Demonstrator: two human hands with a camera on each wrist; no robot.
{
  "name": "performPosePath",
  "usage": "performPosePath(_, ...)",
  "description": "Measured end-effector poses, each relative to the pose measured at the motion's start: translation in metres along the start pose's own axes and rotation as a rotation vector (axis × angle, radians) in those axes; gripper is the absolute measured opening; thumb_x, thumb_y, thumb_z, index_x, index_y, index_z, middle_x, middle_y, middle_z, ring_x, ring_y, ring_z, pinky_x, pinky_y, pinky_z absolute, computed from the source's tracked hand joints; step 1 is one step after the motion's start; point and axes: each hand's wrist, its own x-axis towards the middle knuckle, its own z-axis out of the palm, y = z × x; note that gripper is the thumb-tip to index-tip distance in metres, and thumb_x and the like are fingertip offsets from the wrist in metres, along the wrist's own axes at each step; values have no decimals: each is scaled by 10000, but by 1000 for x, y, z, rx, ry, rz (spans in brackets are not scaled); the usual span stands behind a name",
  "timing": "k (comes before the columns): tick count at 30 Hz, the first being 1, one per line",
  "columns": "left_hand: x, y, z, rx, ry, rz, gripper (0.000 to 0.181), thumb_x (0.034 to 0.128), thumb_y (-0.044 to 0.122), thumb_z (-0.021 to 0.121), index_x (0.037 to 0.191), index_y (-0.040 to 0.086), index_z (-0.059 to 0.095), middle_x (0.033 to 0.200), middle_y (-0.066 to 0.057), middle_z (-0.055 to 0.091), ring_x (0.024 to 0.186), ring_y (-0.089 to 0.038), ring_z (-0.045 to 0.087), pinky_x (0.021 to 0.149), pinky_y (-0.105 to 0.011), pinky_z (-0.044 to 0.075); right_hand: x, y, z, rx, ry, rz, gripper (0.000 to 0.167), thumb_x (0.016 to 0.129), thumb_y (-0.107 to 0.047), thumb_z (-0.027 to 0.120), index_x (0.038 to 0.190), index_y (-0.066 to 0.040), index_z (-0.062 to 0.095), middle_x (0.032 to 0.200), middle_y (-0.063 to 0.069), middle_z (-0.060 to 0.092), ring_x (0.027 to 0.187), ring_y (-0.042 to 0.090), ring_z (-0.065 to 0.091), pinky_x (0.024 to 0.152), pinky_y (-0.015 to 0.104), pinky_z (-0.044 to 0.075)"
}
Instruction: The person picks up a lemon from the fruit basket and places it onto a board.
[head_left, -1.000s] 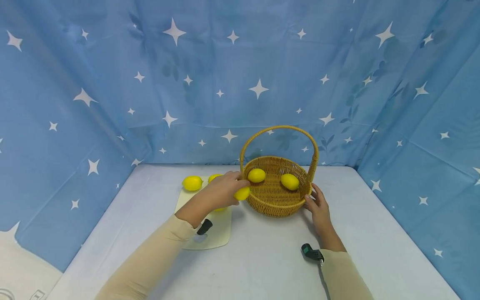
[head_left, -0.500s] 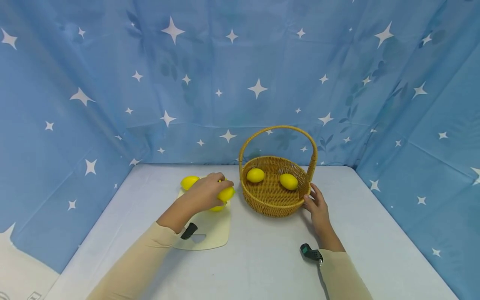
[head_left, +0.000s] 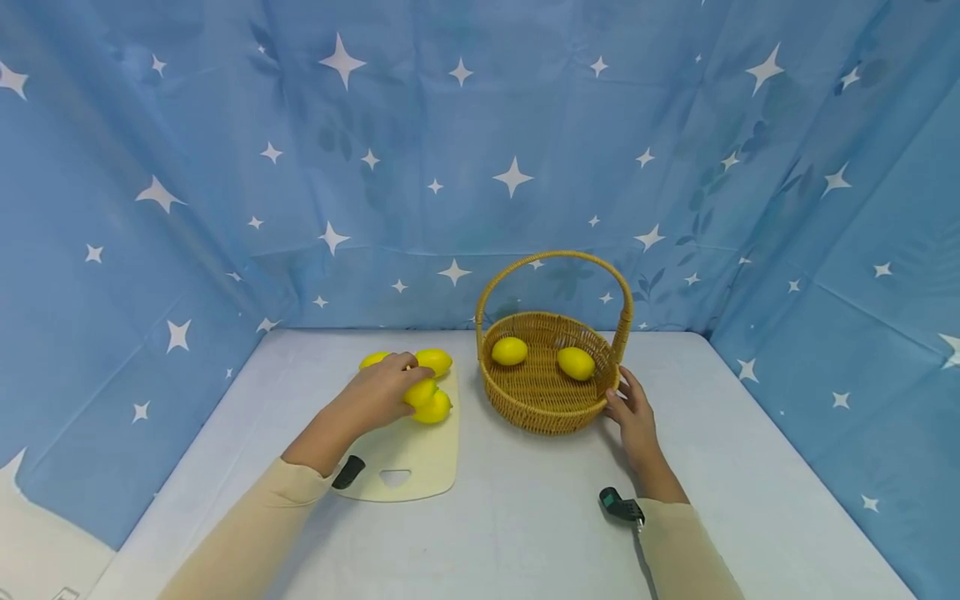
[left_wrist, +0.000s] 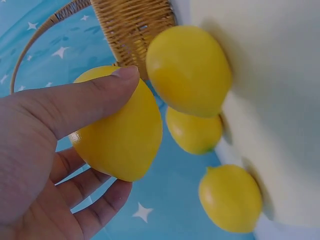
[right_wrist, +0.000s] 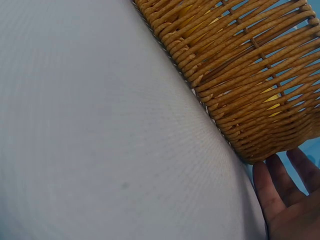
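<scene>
My left hand (head_left: 375, 393) holds a yellow lemon (left_wrist: 125, 135) between thumb and fingers, over the cream cutting board (head_left: 420, 462). A second lemon (head_left: 433, 408) lies just beside the held one. Farther back are another lemon (head_left: 433, 362) and one partly hidden behind the hand (head_left: 372, 358). On the right stands a round wicker basket (head_left: 551, 421) with a tall arched handle; inside it are two lemons, one on the left (head_left: 510, 351) and one on the right (head_left: 576, 363). My right hand (head_left: 633, 421) grips the basket's right side, thumb at the rim, fingers against the outer wall (right_wrist: 240, 100).
A white cloth covers the table (head_left: 525, 517). Blue star-patterned curtains (head_left: 420, 208) hang behind and at both sides. A dark wrist device (head_left: 621, 505) sits by the right sleeve, another (head_left: 348, 472) by the left. The board has a handle cut-out (head_left: 395, 478) at its near end.
My left hand has moved left with the lemon, from beside the basket's left rim to over the board. The right hand stays at the basket, which has not visibly moved.
</scene>
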Motion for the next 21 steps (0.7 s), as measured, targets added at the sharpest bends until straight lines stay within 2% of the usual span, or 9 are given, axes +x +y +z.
performPosePath(9, -16, -14, 7, 17, 31, 5, 610, 712, 144, 881, 1274, 157, 643, 1153, -93, 572, 990, -249, 560, 821, -413, 521, -1, 1, -1, 10, 2, -9, 628, 1040, -201, 473, 1568, -111, 145, 1517, 237, 276, 1285, 429, 416, 928, 335, 497)
performPosePath(16, -30, -26, 16, 20, 62, -6, 585, 692, 101, 887, 1233, 135, 665, 1135, -100, 566, 941, -246, 564, 767, -392, 522, 9, 22, -5, -4, 25, 19, 630, 1039, -260, 482, 1575, -215, 153, 1534, 184, 275, 1303, 372, 418, 934, 318, 492)
performPosePath(21, -35, -35, 21, 13, 51, -32, 571, 710, 92, 874, 1240, 134, 665, 1137, -111, 568, 961, -266, 556, 779, -407, 521, 12, 29, -5, -23, 32, 10, 628, 1039, -297, 478, 1574, -240, 155, 1527, 189, 282, 1304, 363, 421, 904, 262, 500)
